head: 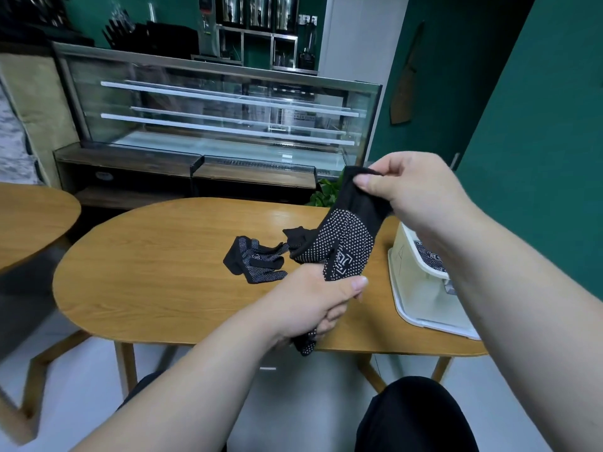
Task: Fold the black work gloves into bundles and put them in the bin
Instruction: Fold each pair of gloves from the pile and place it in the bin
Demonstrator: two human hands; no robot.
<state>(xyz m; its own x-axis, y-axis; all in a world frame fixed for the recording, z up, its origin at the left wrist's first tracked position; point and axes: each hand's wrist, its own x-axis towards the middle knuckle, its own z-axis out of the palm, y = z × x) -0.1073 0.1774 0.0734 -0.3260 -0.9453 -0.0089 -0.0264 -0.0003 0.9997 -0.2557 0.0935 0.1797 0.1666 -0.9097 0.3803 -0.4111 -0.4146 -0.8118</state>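
The held glove [346, 236] runs cuff-up toward one o'clock, right hand [414, 190] pinching its cuff, left hand [313, 301] gripping its fingers. A spare glove [254, 260] lies flat at nine o'clock; the bin [421, 288] sits at the table [156, 272] edge, three o'clock.

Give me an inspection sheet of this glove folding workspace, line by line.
Surface: oval wooden table, one bare stretch at left.
Job's things: held glove stretched between both hands; loose gloves lying on the table; white bin at right edge, gloves inside.
Clutter: nothing seen.
Hands: left hand grips the glove's finger end; right hand pinches its cuff.
Cables: nothing seen.
Surroundings: glass display case, second table, green walls, plant.
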